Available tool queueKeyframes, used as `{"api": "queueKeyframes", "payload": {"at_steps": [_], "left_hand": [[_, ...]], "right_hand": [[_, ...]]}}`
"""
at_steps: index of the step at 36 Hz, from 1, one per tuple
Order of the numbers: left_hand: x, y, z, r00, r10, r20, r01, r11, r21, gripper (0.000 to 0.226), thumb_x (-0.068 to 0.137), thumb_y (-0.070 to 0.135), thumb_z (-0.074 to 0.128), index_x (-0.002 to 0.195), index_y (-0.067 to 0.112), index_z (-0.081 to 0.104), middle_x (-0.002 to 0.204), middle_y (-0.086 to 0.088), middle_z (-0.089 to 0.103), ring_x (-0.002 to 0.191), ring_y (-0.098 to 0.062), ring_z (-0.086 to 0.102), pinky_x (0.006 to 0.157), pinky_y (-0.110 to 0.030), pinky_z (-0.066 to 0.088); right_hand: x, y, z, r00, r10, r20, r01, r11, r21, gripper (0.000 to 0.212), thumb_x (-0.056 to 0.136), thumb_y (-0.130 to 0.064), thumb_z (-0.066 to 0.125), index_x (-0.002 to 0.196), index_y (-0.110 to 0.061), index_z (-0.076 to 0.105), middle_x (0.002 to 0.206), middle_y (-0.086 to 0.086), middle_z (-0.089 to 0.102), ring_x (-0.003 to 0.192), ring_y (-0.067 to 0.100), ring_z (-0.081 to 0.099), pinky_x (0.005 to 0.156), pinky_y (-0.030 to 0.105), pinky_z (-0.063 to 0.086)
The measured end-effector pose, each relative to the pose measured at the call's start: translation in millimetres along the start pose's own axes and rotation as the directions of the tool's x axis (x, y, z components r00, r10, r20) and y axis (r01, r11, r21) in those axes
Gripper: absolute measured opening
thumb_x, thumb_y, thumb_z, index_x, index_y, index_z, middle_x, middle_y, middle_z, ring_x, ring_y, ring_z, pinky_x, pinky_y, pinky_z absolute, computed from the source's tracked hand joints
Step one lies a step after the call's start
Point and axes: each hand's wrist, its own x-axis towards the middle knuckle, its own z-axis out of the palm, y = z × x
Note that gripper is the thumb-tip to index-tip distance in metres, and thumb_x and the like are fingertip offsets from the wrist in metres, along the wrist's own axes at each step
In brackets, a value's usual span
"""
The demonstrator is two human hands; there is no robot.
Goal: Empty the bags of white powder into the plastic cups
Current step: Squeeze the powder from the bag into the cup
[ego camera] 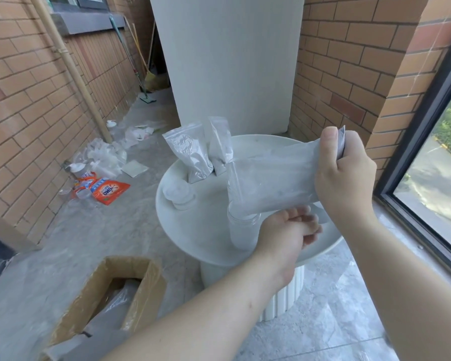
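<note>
My right hand (345, 173) grips the raised end of a clear bag of white powder (271, 181), tilted so its mouth points down into a clear plastic cup (241, 230) on the round white table (193, 230). My left hand (289, 233) is beside the cup and under the bag, palm up with fingers loosely curled; whether it touches the bag is unclear. Two more filled bags (190, 152) (220, 144) stand upright at the table's back. A lidded plastic cup (180, 195) sits at the table's left.
An open cardboard box (115, 290) stands on the floor at lower left. Plastic litter and an orange detergent pouch (110, 190) lie along the left brick wall. A window frame (414, 162) runs close on the right. A white pillar (232, 61) rises behind the table.
</note>
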Motion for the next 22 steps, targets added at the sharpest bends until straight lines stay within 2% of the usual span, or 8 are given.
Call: {"api": "queueKeyframes", "payload": {"at_steps": [1, 3, 6, 9, 15, 19, 22], "left_hand": [[1, 2, 1, 0.999, -0.028, 0.02, 0.03, 0.992, -0.122, 0.022, 0.091, -0.014, 0.054, 0.1, 0.004, 0.063, 0.089, -0.007, 0.065, 0.076, -0.018, 0.067, 0.08, -0.025, 0.057], [4, 6, 1, 0.997, -0.043, 0.058, 0.056, 0.965, -0.257, 0.024, 0.093, -0.015, 0.05, 0.098, 0.002, 0.065, 0.092, -0.009, 0.066, 0.078, -0.019, 0.07, 0.082, -0.026, 0.058], [6, 10, 1, 0.995, -0.034, 0.093, 0.064, 0.935, -0.348, 0.026, 0.093, -0.015, 0.048, 0.098, 0.0, 0.069, 0.101, -0.013, 0.07, 0.084, -0.02, 0.074, 0.092, -0.032, 0.057], [7, 13, 1, 0.993, -0.033, 0.112, 0.078, 0.902, -0.424, 0.027, 0.092, -0.014, 0.049, 0.098, 0.0, 0.071, 0.103, -0.014, 0.073, 0.09, -0.022, 0.074, 0.093, -0.033, 0.056], [8, 16, 3, 0.987, -0.047, 0.154, 0.115, 0.877, -0.467, 0.03, 0.092, -0.014, 0.048, 0.099, 0.001, 0.073, 0.103, -0.013, 0.075, 0.093, -0.022, 0.074, 0.083, -0.031, 0.06], [9, 16, 6, 0.983, -0.057, 0.174, 0.134, 0.874, -0.468, 0.034, 0.091, -0.015, 0.047, 0.089, 0.003, 0.076, 0.098, -0.012, 0.075, 0.088, -0.021, 0.074, 0.079, -0.031, 0.06], [11, 14, 8, 0.981, -0.068, 0.182, 0.147, 0.872, -0.467, 0.034, 0.091, -0.015, 0.047, 0.09, 0.003, 0.075, 0.095, -0.011, 0.075, 0.084, -0.02, 0.075, 0.076, -0.03, 0.06]], "right_hand": [[0, -1, 0, 1.0, -0.006, 0.0, 0.006, 1.0, 0.003, 0.047, 0.106, -0.047, 0.04, 0.07, -0.02, 0.025, 0.061, -0.006, 0.03, 0.054, 0.006, 0.036, 0.051, 0.018, 0.031], [0, -1, 0, 1.0, -0.013, 0.0, 0.013, 1.0, 0.001, 0.047, 0.105, -0.047, 0.04, 0.07, -0.02, 0.025, 0.061, -0.007, 0.03, 0.054, 0.006, 0.036, 0.052, 0.018, 0.031], [0, 0, 1, 1.0, -0.02, -0.004, 0.02, 1.0, -0.007, 0.047, 0.105, -0.048, 0.04, 0.07, -0.02, 0.025, 0.061, -0.006, 0.031, 0.055, 0.006, 0.036, 0.052, 0.018, 0.031], [0, 0, 1, 1.0, -0.023, -0.003, 0.023, 1.0, -0.008, 0.047, 0.105, -0.048, 0.04, 0.071, -0.02, 0.025, 0.062, -0.006, 0.031, 0.055, 0.007, 0.036, 0.053, 0.018, 0.031], [1, 0, 1, 1.0, -0.02, -0.007, 0.02, 1.0, -0.003, 0.047, 0.106, -0.047, 0.039, 0.071, -0.019, 0.025, 0.062, -0.005, 0.031, 0.055, 0.007, 0.035, 0.053, 0.018, 0.031], [1, 1, 2, 1.0, -0.027, -0.005, 0.027, 1.0, -0.008, 0.047, 0.106, -0.047, 0.039, 0.071, -0.019, 0.026, 0.061, -0.006, 0.031, 0.055, 0.006, 0.036, 0.052, 0.017, 0.031], [1, 2, 2, 0.999, -0.046, 0.001, 0.046, 0.999, -0.007, 0.046, 0.106, -0.047, 0.039, 0.072, -0.018, 0.027, 0.061, -0.006, 0.032, 0.056, 0.007, 0.036, 0.054, 0.018, 0.031]]}}
